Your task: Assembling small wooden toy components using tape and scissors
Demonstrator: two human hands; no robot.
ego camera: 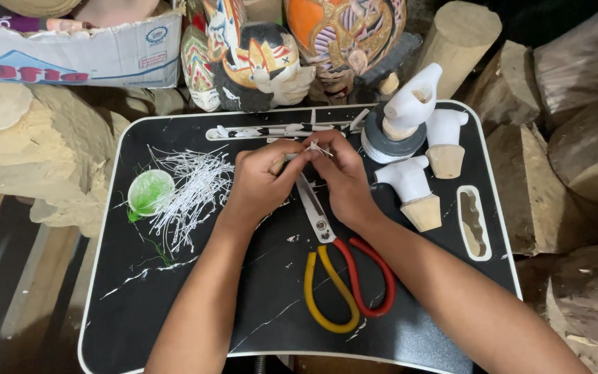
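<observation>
My left hand [261,181] and my right hand [344,176] meet over the middle of a black tray table [174,305]. Together the fingertips pinch a thin white strand [318,147] and a small dark piece between them. Under my hands lie scissors [344,277] with one yellow and one red handle, blades pointing away from me. A heap of thin white strands [192,190] lies left of my left hand, beside a small green-tinted cup [149,192].
Three white-painted wooden puppet parts [413,183] stand right of my hands, one on a grey ring. Painted wooden puppet heads [264,62] and a cardboard box [77,52] sit behind the table. Raw wood blocks [43,149] flank both sides.
</observation>
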